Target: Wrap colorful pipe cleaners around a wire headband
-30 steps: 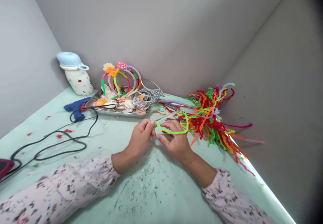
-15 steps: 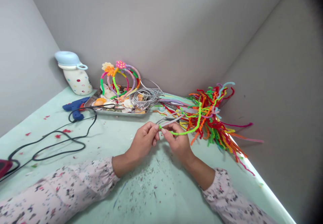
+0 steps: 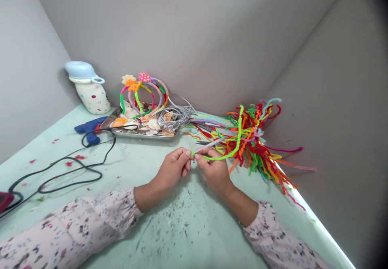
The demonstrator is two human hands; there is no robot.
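Note:
A bright green pipe cleaner (image 3: 239,135) runs from between my fingertips, past my right hand, and curves upward to a free end. My left hand (image 3: 176,164) is closed, thumb and forefinger pinching its near end together with the tip of a thin grey strip (image 3: 210,144). Close beside it, my right hand (image 3: 214,170) is closed in a pinch on the same pipe cleaner, just right of the left thumb. The grey strip slants up and right above my right fingers. Whether the pipe cleaner is wound around the strip at the pinch is hidden by my fingertips.
A metal tray (image 3: 145,137) holds scraps, decorated headbands (image 3: 138,99) and coiled grey wire (image 3: 177,117). Left of it are a blue glue gun (image 3: 91,129), its black cord (image 3: 100,174) and a white bottle (image 3: 92,97). At right lies a heap of colourful pipe cleaners (image 3: 260,151).
The grey strip has shifted; its loop no longer shows left of the fingers. The green pipe cleaner's free end has risen slightly. Both hands keep their pinch in nearly the same place.

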